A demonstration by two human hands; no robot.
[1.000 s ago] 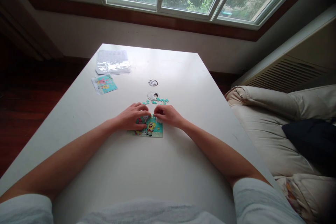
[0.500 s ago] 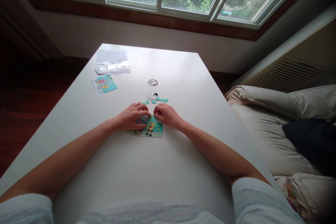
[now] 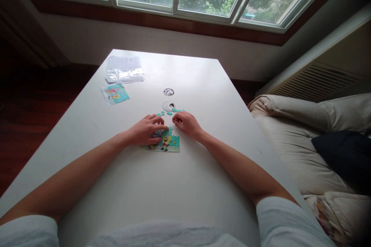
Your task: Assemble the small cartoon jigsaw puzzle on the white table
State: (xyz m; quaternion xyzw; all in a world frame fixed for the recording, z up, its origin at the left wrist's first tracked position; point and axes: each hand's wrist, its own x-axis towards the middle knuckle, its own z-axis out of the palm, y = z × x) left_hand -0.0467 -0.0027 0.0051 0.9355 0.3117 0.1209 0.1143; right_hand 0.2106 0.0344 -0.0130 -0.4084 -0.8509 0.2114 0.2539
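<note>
A partly assembled jigsaw puzzle (image 3: pixel 173 143) with yellow and pink cartoon figures on a teal ground lies flat on the white table. My left hand (image 3: pixel 146 129) rests over its left part, thumb and fingers apart, touching it and hiding some of the picture. My right hand (image 3: pixel 187 124) hovers by the stepped upper right edge, fingers curled and fingertips close together; what they hold, if anything, is hidden. Loose teal puzzle pieces (image 3: pixel 169 113) lie just beyond my hands, a few of them partly covered by the right one.
Behind the pieces, two round metal-rimmed fittings (image 3: pixel 168 92) are set in the white table (image 3: pixel 191 185). At the far left lie a picture card (image 3: pixel 115 93) and a clear plastic sleeve with papers (image 3: pixel 124 68). A cream sofa (image 3: pixel 286 142) stands at the right.
My right hand has shifted slightly up and right, off the puzzle's upper edge and over some loose pieces, uncovering the puzzle's upper right. My left hand has barely moved.
</note>
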